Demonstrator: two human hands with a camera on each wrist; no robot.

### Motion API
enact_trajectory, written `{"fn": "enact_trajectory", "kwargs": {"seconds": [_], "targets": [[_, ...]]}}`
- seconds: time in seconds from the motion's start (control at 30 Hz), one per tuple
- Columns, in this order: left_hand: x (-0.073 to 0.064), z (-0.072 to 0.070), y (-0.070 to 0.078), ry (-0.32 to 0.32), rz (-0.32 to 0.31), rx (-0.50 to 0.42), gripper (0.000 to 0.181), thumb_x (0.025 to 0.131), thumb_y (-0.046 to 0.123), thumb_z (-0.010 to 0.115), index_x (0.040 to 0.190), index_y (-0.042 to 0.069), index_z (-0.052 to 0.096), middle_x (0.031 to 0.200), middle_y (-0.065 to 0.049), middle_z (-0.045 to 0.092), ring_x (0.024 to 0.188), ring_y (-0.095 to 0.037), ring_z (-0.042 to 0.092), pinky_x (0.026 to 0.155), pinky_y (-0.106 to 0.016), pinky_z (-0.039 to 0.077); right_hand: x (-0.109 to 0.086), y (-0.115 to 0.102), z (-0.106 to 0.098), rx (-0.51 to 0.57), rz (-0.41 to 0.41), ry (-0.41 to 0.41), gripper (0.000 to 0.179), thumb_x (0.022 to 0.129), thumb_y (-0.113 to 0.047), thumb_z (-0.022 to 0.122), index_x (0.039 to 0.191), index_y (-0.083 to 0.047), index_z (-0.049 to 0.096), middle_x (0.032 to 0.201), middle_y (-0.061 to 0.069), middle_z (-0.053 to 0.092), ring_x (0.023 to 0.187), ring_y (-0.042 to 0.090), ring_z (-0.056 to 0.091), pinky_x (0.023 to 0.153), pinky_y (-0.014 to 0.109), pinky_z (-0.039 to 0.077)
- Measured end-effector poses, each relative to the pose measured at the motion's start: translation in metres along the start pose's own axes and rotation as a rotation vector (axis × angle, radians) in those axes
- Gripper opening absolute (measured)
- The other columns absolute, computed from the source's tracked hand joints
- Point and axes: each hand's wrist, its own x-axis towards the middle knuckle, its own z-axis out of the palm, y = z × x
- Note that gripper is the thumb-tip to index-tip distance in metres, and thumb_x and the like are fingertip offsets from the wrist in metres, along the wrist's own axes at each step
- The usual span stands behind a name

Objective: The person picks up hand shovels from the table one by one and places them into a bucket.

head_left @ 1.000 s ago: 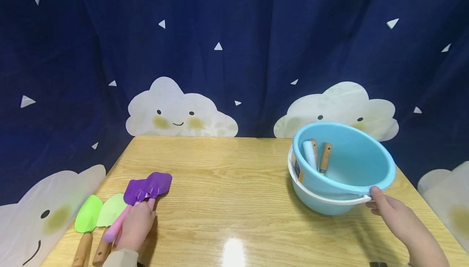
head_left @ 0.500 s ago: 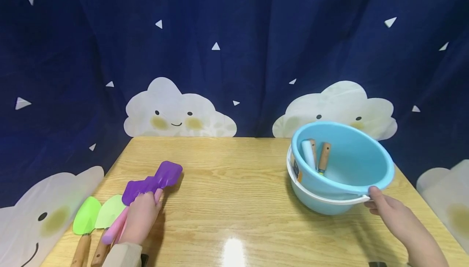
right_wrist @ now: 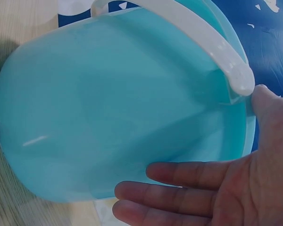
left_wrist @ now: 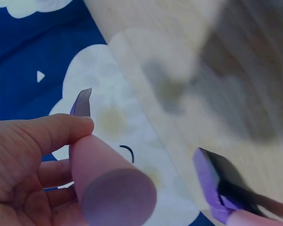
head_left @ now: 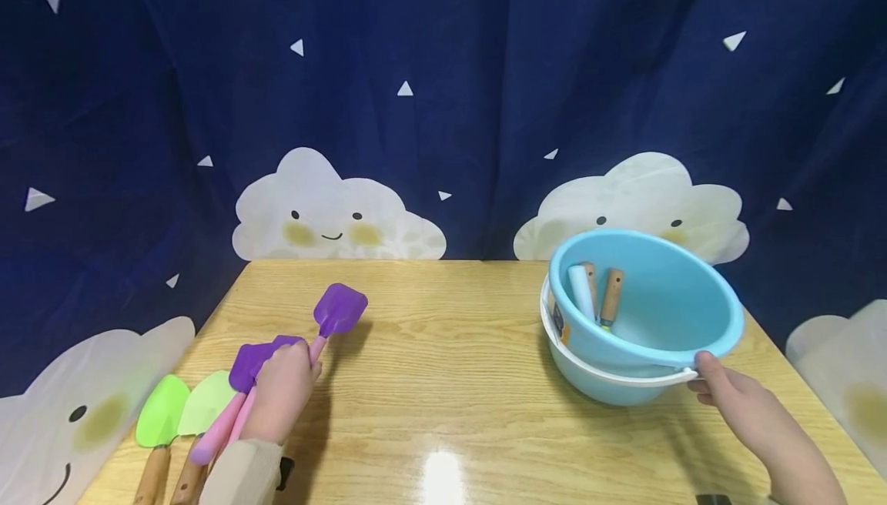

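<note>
My left hand grips a toy shovel by its pink handle; its purple blade points away over the wood. Beneath and left of that hand lies a second purple-bladed shovel with a thick pink handle. My right hand holds the blue bucket at its near right rim, thumb on the lip. In the right wrist view the other fingers extend along the bucket's outer side. The bucket leans, its opening toward me.
Inside the bucket stand two wooden handles and a light-blue handle. A white bail hangs around its front. Left on the table lie a bright green trowel and a pale green one. Behind hangs a dark blue curtain.
My left hand has lifted the purple shovel and moved it away from me and rightward, separating it from the other purple one. My right hand and the bucket hold their place.
</note>
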Motion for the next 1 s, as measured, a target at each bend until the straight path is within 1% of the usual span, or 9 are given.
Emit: {"fn": "enact_trajectory", "kwargs": {"seconds": [0.1, 0.23, 0.47, 0.67, 0.77, 0.9, 1.0], "targets": [[0.004, -0.001, 0.006, 0.008, 0.017, 0.001, 0.015, 0.073, 0.002, 0.064, 0.066, -0.004, 0.053, 0.057, -0.018, 0.051, 0.052, -0.039, 0.054, 0.044, -0.046, 0.042, 0.0, 0.0, 0.0, -0.003, 0.003, -0.003, 0.078, 0.094, -0.045, 0.002, 0.126, 0.023, 0.024, 0.114, 0.034, 0.049, 0.102, 0.047, 0.05, 0.079, 0.059, 0.038], [0.011, -0.004, 0.014, 0.013, 0.041, 0.009, 0.015, 0.073, 0.003, 0.065, 0.067, -0.005, 0.054, 0.058, -0.017, 0.051, 0.053, -0.037, 0.054, 0.045, -0.046, 0.043, 0.0, 0.0, 0.0, -0.005, 0.005, -0.007, 0.078, 0.094, -0.045, 0.002, 0.127, 0.022, 0.024, 0.115, 0.034, 0.049, 0.102, 0.047, 0.05, 0.078, 0.059, 0.039], [0.02, -0.011, 0.029, -0.013, 0.067, 0.032, 0.015, 0.074, 0.007, 0.067, 0.07, -0.004, 0.056, 0.062, -0.016, 0.052, 0.057, -0.037, 0.056, 0.05, -0.046, 0.045, 0.0, 0.0, -0.001, -0.008, -0.001, -0.01, 0.078, 0.094, -0.045, 0.001, 0.127, 0.022, 0.024, 0.114, 0.034, 0.049, 0.102, 0.048, 0.05, 0.078, 0.06, 0.038], [0.024, -0.014, 0.038, -0.03, 0.07, 0.014, 0.015, 0.074, 0.007, 0.067, 0.072, -0.004, 0.057, 0.063, -0.015, 0.052, 0.059, -0.037, 0.056, 0.051, -0.047, 0.045, 0.0, -0.002, -0.001, -0.009, 0.005, -0.02, 0.079, 0.094, -0.046, 0.001, 0.127, 0.022, 0.023, 0.114, 0.035, 0.049, 0.101, 0.048, 0.05, 0.077, 0.06, 0.039], [0.027, -0.013, 0.041, -0.019, 0.081, 0.01, 0.015, 0.074, 0.008, 0.068, 0.072, -0.004, 0.058, 0.063, -0.015, 0.051, 0.059, -0.036, 0.056, 0.051, -0.046, 0.045, -0.001, -0.002, -0.001, -0.013, 0.0, -0.014, 0.079, 0.094, -0.046, 0.001, 0.127, 0.022, 0.023, 0.114, 0.035, 0.049, 0.101, 0.048, 0.05, 0.077, 0.061, 0.038], [0.031, -0.013, 0.045, 0.01, 0.112, 0.012, 0.016, 0.075, 0.008, 0.068, 0.072, -0.004, 0.058, 0.062, -0.015, 0.051, 0.058, -0.036, 0.056, 0.05, -0.046, 0.045, -0.001, -0.002, -0.001, -0.014, 0.0, -0.007, 0.079, 0.094, -0.046, 0.002, 0.127, 0.022, 0.024, 0.114, 0.035, 0.049, 0.101, 0.048, 0.051, 0.077, 0.061, 0.038], [0.033, -0.014, 0.048, 0.017, 0.131, 0.01, 0.016, 0.075, 0.008, 0.067, 0.07, -0.003, 0.057, 0.061, -0.014, 0.051, 0.056, -0.035, 0.055, 0.05, -0.046, 0.045, -0.001, -0.002, -0.001, -0.012, 0.001, -0.001, 0.078, 0.094, -0.045, 0.002, 0.127, 0.022, 0.024, 0.113, 0.035, 0.049, 0.1, 0.048, 0.051, 0.078, 0.06, 0.038]]}}
